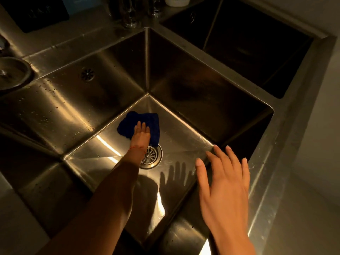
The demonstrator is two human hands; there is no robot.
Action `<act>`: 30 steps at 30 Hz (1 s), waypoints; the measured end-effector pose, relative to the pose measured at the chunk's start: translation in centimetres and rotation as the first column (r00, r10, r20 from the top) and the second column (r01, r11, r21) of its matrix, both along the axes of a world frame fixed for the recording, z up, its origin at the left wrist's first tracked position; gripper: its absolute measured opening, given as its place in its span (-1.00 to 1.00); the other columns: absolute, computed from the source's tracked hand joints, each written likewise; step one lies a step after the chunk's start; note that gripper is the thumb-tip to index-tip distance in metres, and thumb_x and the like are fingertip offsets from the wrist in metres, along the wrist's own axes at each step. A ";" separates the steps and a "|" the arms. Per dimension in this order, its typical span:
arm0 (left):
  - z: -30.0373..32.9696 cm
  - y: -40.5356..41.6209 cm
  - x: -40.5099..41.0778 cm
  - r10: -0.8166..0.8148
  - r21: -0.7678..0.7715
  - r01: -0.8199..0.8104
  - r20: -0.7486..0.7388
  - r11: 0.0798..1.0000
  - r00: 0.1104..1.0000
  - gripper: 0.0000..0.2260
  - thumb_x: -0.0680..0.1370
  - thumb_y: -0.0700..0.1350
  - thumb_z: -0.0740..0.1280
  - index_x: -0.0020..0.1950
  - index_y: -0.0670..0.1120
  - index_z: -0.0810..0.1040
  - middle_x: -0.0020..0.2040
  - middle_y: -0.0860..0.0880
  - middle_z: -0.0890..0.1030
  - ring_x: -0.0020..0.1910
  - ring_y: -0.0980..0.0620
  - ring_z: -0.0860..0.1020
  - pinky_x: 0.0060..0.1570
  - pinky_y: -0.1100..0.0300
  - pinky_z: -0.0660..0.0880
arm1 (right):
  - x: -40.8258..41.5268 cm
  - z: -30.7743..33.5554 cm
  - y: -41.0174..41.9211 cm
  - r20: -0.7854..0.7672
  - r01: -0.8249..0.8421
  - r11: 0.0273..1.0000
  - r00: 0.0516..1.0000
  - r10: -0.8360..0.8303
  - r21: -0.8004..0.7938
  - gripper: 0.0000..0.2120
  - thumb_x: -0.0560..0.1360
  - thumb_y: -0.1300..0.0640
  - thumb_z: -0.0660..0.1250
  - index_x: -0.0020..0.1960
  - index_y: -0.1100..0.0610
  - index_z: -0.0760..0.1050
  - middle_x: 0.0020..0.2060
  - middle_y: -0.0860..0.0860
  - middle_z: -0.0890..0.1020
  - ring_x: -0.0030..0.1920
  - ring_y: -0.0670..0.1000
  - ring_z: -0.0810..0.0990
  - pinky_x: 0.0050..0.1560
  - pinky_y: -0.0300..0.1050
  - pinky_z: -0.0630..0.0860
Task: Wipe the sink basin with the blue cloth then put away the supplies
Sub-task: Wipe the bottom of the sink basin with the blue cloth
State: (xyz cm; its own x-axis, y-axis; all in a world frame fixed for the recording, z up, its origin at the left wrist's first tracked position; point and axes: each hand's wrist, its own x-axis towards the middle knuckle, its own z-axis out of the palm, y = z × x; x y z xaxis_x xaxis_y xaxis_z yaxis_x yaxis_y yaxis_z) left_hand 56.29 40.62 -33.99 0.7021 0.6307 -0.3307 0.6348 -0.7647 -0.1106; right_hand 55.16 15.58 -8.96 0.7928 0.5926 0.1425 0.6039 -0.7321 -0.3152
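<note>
A deep stainless steel sink basin [184,137] fills the middle of the view. On its floor, just beyond the round drain [153,156], lies the dark blue cloth [147,119]. My left hand [141,134] reaches down into the basin and presses flat on the cloth with straight fingers. My right hand [224,178] hovers above the basin's near right side, fingers spread and holding nothing. Its shadow falls on the basin floor.
A second, darker basin [253,45] lies at the upper right. Glasses [129,13] stand on the counter behind the sink, a white container [176,0] sits at the top edge. A round metal lid [12,72] is at the left. An overflow grille [88,74] sits in the left wall.
</note>
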 end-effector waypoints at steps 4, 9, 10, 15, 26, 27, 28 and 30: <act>0.0 -1.0 0.5 -0.030 -0.026 0.031 0.032 0.999 0.999 -0.50 0.63 -0.29 0.08 0.56 -0.18 0.02 0.56 -0.21 0.00 0.54 -0.23 -0.07 0.51 -0.02 -0.07 | 0.0 0.0 0.0 0.005 -0.005 1.000 1.000 0.005 0.011 -0.49 0.53 -0.15 -0.03 0.18 0.12 0.51 0.23 0.06 0.52 0.37 0.04 0.30 0.42 0.00 -0.06; -0.3 0.1 -0.5 0.018 -0.011 -0.017 0.032 1.000 0.999 -0.44 0.61 -0.28 0.16 0.56 -0.18 0.00 0.57 -0.18 -0.01 0.55 -0.20 -0.07 0.51 0.00 -0.06 | 0.0 0.0 0.0 0.012 -0.011 1.000 1.000 0.011 0.015 -0.50 0.54 -0.14 -0.04 0.19 0.12 0.50 0.25 0.06 0.51 0.38 0.04 0.28 0.42 0.00 -0.07; -0.4 0.3 -0.6 0.039 -0.011 -0.038 0.036 0.999 0.999 -0.44 0.61 -0.29 0.16 0.56 -0.18 0.01 0.57 -0.17 -0.01 0.55 -0.19 -0.07 0.51 0.01 -0.06 | 0.0 0.0 0.0 0.009 -0.012 1.000 1.000 0.012 0.010 -0.50 0.54 -0.15 -0.04 0.20 0.11 0.50 0.26 0.06 0.50 0.39 0.04 0.27 0.42 -0.01 -0.08; -0.1 0.0 -0.3 0.048 -0.025 -0.048 0.038 0.999 0.998 -0.45 0.61 -0.32 0.15 0.56 -0.16 0.03 0.57 -0.16 -0.01 0.54 -0.20 -0.08 0.51 0.01 -0.05 | 0.0 -0.1 0.0 0.016 0.000 1.000 1.000 0.000 0.011 -0.49 0.54 -0.15 -0.04 0.21 0.12 0.49 0.26 0.06 0.49 0.40 0.05 0.25 0.42 -0.02 -0.11; -0.4 -0.4 -0.8 -0.022 0.000 0.022 0.013 1.000 1.000 -0.45 0.62 -0.28 0.12 0.56 -0.18 -0.03 0.56 -0.20 -0.05 0.54 -0.22 -0.10 0.51 -0.01 -0.08 | 0.0 -0.2 0.0 0.014 0.006 1.000 1.000 -0.007 0.026 -0.47 0.53 -0.18 -0.07 0.21 0.10 0.48 0.28 0.05 0.48 0.41 0.03 0.23 0.44 0.05 -0.06; -0.4 0.1 -1.1 -0.002 0.002 0.002 0.006 1.000 1.000 -0.45 0.62 -0.28 0.13 0.56 -0.18 -0.03 0.57 -0.20 -0.05 0.54 -0.21 -0.10 0.51 -0.01 -0.08 | 0.0 -0.2 0.0 0.013 0.007 1.000 1.000 -0.008 0.026 -0.47 0.53 -0.18 -0.07 0.21 0.10 0.48 0.28 0.05 0.48 0.41 0.03 0.23 0.44 0.04 -0.07; -0.5 0.5 -1.3 0.011 0.002 -0.011 0.003 1.000 1.000 -0.45 0.62 -0.28 0.13 0.56 -0.18 -0.03 0.57 -0.19 -0.05 0.54 -0.21 -0.10 0.51 0.00 -0.08 | 0.0 -0.2 0.0 0.013 0.010 1.000 1.000 -0.011 0.027 -0.46 0.53 -0.19 -0.07 0.22 0.10 0.48 0.28 0.04 0.48 0.41 0.03 0.23 0.44 0.03 -0.08; -0.4 0.8 -1.4 0.029 -0.007 -0.029 0.008 1.000 1.000 -0.44 0.61 -0.29 0.14 0.56 -0.17 -0.01 0.57 -0.18 -0.04 0.54 -0.20 -0.10 0.51 0.01 -0.07 | 0.0 -0.2 0.0 0.015 0.013 1.000 1.000 -0.014 0.024 -0.46 0.53 -0.19 -0.07 0.22 0.10 0.48 0.28 0.04 0.48 0.41 0.03 0.23 0.43 0.02 -0.09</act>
